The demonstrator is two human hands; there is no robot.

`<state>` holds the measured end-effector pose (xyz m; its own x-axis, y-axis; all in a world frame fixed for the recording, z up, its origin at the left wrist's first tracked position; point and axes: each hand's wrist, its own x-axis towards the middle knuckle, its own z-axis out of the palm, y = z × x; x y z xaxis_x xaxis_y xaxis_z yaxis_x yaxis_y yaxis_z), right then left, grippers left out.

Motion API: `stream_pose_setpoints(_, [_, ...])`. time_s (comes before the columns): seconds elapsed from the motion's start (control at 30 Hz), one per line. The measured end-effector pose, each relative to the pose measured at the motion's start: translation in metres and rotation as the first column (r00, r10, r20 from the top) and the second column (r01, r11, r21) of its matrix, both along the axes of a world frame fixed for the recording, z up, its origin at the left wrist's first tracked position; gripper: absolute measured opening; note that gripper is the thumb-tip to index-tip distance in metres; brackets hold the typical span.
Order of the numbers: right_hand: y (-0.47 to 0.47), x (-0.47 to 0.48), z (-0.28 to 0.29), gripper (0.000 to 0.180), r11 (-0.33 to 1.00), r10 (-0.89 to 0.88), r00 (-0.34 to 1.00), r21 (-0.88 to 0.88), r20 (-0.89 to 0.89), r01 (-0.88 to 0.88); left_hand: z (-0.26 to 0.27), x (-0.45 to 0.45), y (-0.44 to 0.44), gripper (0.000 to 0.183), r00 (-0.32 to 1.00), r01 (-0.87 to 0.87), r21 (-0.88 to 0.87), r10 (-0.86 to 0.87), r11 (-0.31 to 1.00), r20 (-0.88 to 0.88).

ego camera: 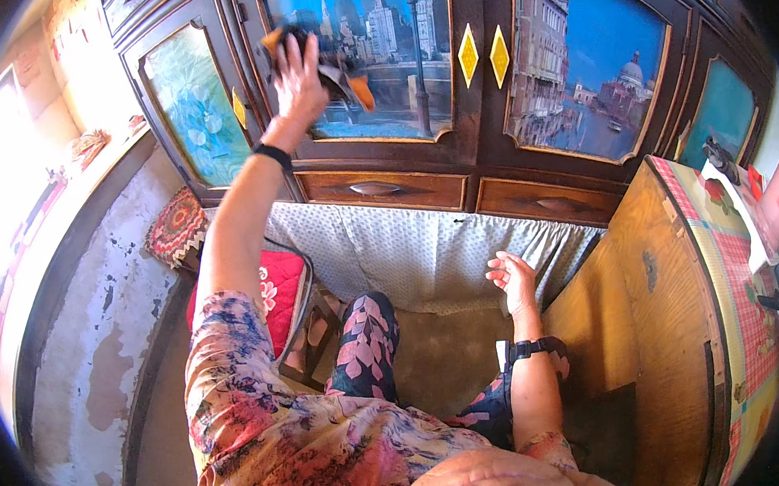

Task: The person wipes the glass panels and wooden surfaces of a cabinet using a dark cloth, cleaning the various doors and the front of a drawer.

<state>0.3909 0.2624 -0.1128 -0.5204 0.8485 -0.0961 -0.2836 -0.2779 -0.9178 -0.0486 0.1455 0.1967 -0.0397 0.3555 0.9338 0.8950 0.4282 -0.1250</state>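
My left hand (298,80) presses a dark cloth with orange parts (337,78) against a cabinet door panel (377,61) that bears a city skyline picture. Cloth and fingers are slightly blurred, and part of the cloth is hidden under the hand. A black band circles that wrist. Lower down, my right hand (512,276) hangs in the air with loosely bent fingers and holds nothing. Behind it is a pale patterned curtain (390,250) below the drawers. The right wrist wears a black strap with a white piece.
Yellow diamond-shaped plates (468,56) mark the middle doors of the dark wooden cabinet (383,155). A seat with a red cushion (287,284) stands at left, near a crocheted cover (177,225). At right is a wooden side panel (623,294) under a checked tablecloth (737,273).
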Motion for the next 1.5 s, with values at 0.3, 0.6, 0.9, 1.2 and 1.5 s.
stream_pose_setpoints(0.3, [-0.004, -0.011, 0.003, 0.031, 0.995, 0.036, 0.998, 0.092, 0.046, -0.040, 0.057, 0.011, 0.028, 0.108, 0.991, 0.135, 0.128, -0.135, 0.982, -0.014])
stream_pose_setpoints(0.6, [-0.006, -0.014, -0.006, 0.031, 0.996, 0.060, 0.996, 0.064, 0.061, -0.064, 0.004, 0.053, 0.041, 0.081, 0.939, 0.013, -0.265, -0.103, 0.964, -0.327])
stream_pose_setpoints(0.9, [-0.004, -0.009, 0.006, 0.030, 0.997, 0.057, 0.997, 0.056, 0.055, -0.060, 0.138, -0.059, 0.010, 0.085, 0.996, 0.044, 0.369, -0.013, 0.928, -0.088])
stream_pose_setpoints(1.2, [-0.004, -0.003, 0.009, 0.029, 0.995, 0.069, 0.994, 0.068, 0.084, -0.075, 0.148, 0.027, 0.056, 0.078, 0.957, 0.194, 0.298, -0.113, 0.935, -0.267])
stream_pose_setpoints(1.5, [-0.005, -0.012, 0.002, 0.029, 0.994, 0.076, 0.991, 0.067, 0.109, -0.084, 0.147, 0.134, 0.089, 0.080, 0.756, 0.368, -0.329, -0.486, 0.870, -0.439])
